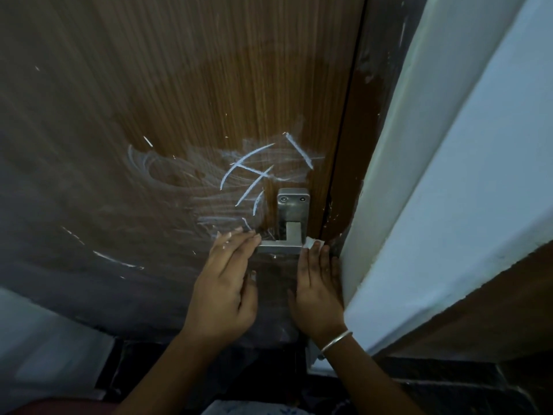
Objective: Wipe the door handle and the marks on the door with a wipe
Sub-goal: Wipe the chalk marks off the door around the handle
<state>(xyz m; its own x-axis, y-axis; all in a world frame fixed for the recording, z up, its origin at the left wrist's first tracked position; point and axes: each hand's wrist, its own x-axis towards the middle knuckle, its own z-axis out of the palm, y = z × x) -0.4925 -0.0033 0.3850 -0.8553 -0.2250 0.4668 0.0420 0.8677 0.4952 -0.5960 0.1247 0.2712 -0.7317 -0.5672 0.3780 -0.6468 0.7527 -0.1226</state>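
A brown wooden door (185,94) fills the view, with white chalk-like marks (254,172) and smears above and left of a square metal door handle (291,223). My left hand (227,283) rests flat on the door with its fingertips at the left end of the handle's lever. My right hand (318,283) presses a small white wipe (312,242) against the right end of the lever, fingers extended. Only a corner of the wipe shows beyond the fingertips. A metal bangle (335,341) sits on my right wrist.
A white wall corner (449,175) juts out close on the right, touching my right hand's side. The dark door frame (359,130) runs between door and wall. More white streaks (116,260) lie low on the left of the door. Dark floor tiles (434,381) are below.
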